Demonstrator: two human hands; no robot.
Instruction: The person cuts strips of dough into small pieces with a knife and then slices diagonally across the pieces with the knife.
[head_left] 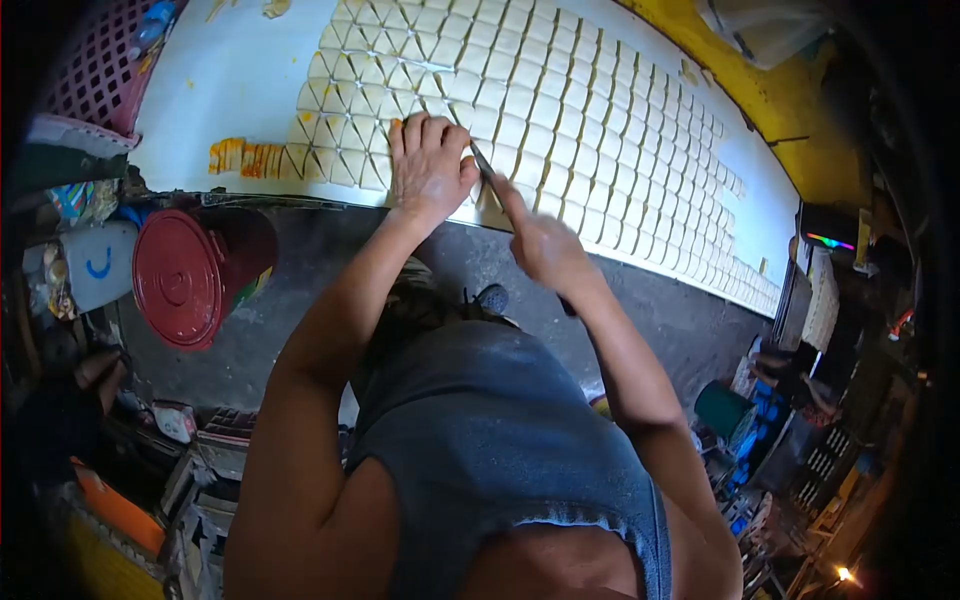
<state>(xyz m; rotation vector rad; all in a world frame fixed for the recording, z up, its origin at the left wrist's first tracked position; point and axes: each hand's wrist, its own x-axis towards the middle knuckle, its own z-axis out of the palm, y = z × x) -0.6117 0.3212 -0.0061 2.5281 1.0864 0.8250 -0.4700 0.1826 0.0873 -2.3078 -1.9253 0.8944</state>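
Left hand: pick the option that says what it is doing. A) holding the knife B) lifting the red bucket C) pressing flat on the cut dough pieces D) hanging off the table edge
C: the left hand lies palm down on the dough at the near edge of the table, while the right hand holds the knife beside it.

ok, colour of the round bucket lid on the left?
Red bucket lid, clearest in the head view.
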